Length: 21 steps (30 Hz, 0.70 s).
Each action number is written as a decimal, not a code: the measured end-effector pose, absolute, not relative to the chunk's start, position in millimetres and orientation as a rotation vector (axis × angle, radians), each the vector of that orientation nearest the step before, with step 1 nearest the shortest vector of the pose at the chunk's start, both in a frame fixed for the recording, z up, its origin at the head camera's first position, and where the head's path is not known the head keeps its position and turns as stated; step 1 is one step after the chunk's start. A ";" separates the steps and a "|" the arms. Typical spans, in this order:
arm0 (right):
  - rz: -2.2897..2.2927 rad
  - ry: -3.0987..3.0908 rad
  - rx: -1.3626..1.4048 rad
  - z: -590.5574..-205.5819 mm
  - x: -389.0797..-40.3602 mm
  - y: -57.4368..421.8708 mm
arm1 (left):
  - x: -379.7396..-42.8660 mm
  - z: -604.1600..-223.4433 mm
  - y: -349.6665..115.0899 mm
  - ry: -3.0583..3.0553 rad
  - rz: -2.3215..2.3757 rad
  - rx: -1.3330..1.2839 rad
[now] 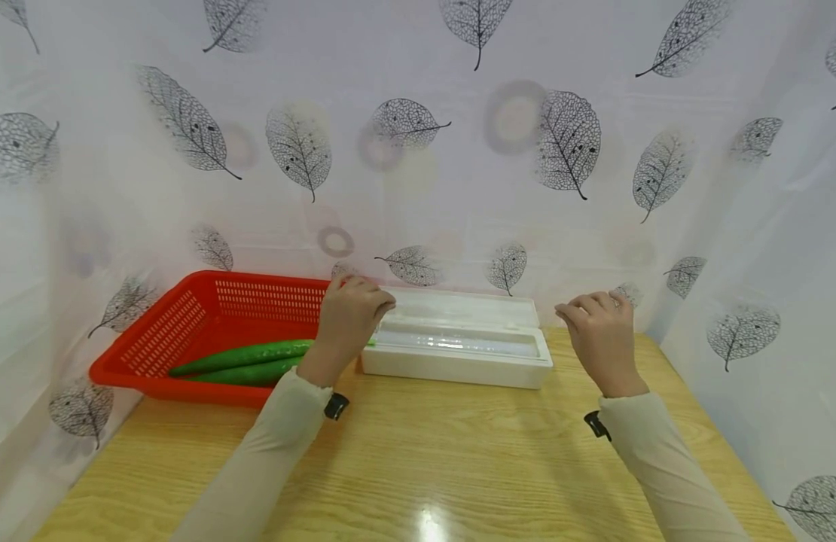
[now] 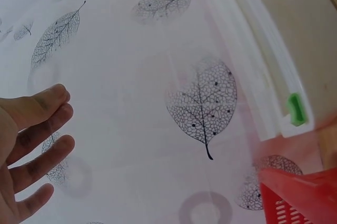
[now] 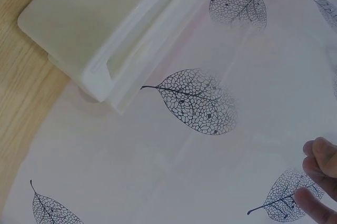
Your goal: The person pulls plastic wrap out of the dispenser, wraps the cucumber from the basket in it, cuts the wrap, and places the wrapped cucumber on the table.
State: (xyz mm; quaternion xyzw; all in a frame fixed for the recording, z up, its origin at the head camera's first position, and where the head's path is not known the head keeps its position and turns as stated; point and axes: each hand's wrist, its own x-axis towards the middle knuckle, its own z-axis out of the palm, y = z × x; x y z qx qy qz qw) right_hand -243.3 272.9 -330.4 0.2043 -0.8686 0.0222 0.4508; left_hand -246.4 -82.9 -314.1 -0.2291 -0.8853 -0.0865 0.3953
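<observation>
- Pale sheeting point(image 1: 445, 203) printed with black skeleton leaves encloses a wood-grain desk point(image 1: 418, 459), where a person raises two bare hands on either side of a long white box.
- Left hand point(image 1: 350, 312): the grip brings thumb and forefinger together at the tips, the other fingers loosely bent, near the left end of the box; whether something thin and clear is pinched there cannot be told.
- Right hand point(image 1: 599, 331): the grip bunches thumb and forefinger likewise, lifted to the right of the box and apart from it; again, it cannot be told whether anything clear is held.
- White box point(image 1: 452, 369): lying lengthwise across the desk between the hands, its lid point(image 1: 468, 307) raised along the back edge, with a shiny, see-through roll point(image 1: 459, 342) inside; the left wrist view shows a small green piece point(image 2: 297, 109) at one end.
- Red basket point(image 1: 108, 375): standing to the left of the box, slotted walls all round, two long green vegetables point(image 1: 245, 357) lying side by side within, partly covered by the left arm.
- Pale sleeves point(image 1: 255, 459) reach both wrists, each fitted with a black strap point(image 1: 337, 406).
</observation>
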 end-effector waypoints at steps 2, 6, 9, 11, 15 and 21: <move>0.053 -2.144 0.507 -329.0 -242.5 272.8 | -245.5 -313.0 -82.6 -2.239 -0.224 -0.582; 0.058 -2.139 0.509 -327.3 -241.3 272.8 | -244.6 -311.5 -82.9 -2.233 -0.225 -0.585; 0.061 -2.137 0.507 -326.2 -240.4 272.7 | -244.6 -311.8 -83.8 -2.228 -0.223 -0.586; 0.060 -2.135 0.507 -325.3 -239.5 272.7 | -244.6 -312.2 -84.2 -2.224 -0.224 -0.587; 0.062 -2.123 0.509 -323.7 -238.3 273.0 | -242.7 -311.6 -84.8 -2.210 -0.228 -0.594; 0.071 -2.088 0.516 -321.7 -236.1 272.8 | -237.2 -308.4 -85.8 -2.187 -0.240 -0.604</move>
